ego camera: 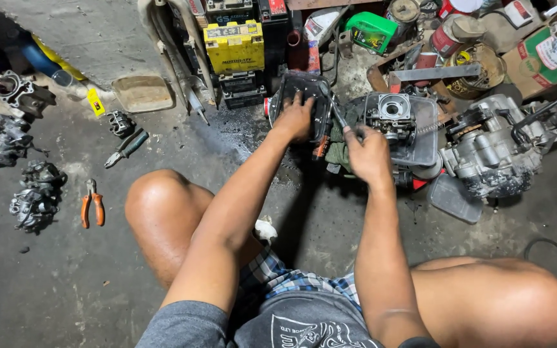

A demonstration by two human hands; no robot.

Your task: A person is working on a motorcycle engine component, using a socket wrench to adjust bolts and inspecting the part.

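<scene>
Left hand (pixel 296 119) spread flat, fingers open, pressing down on dark plastic tray (pixel 304 103) on concrete floor (pixel 66 290). Right hand (pixel 369 154) curled shut around slim metal-shafted tool (pixel 338 116), probably a screwdriver. Shaft angled up-left toward tray, between both hands. Grey carburettor body (pixel 391 115) just right of it.

shirt: grey, white print | shorts: blue-white plaid | arms, knees: bare
</scene>
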